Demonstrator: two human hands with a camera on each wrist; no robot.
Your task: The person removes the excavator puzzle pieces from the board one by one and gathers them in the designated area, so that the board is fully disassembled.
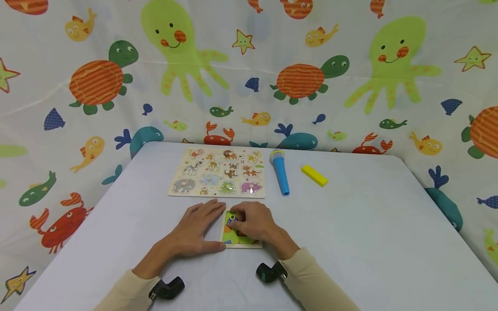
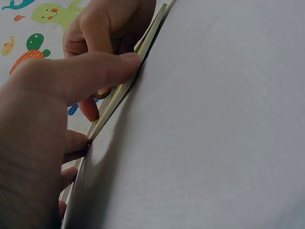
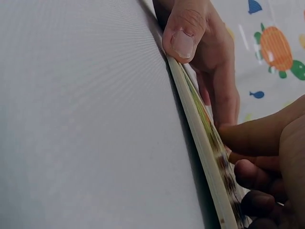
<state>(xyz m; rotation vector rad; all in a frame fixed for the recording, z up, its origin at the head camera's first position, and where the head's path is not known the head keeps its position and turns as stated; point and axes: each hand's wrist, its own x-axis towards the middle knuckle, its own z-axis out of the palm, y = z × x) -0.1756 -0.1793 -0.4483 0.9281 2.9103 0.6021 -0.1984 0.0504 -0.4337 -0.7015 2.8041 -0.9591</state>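
Note:
A small wooden puzzle board (image 1: 249,246) with a green picture lies flat on the table. My left hand (image 1: 196,229) lies at its left side with fingers stretched out. The left thumb rests on the near left corner, the fingertips by the far left corner. My right hand (image 1: 254,220) is over the board, its fingers bent. Between thumb and forefinger it pinches a small blue-and-yellow puzzle piece (image 1: 232,218) at the board's left part. The right hand covers much of the picture. In the right wrist view the board's pale edge (image 3: 198,131) shows beside the curled fingers.
Behind the hands lies a larger animal puzzle board (image 1: 218,194). To its right are a blue toy microphone (image 1: 281,172) and a yellow block (image 1: 314,175). The white-covered table (image 1: 369,224) meets a sea-animal curtain (image 1: 241,95) at its back edge.

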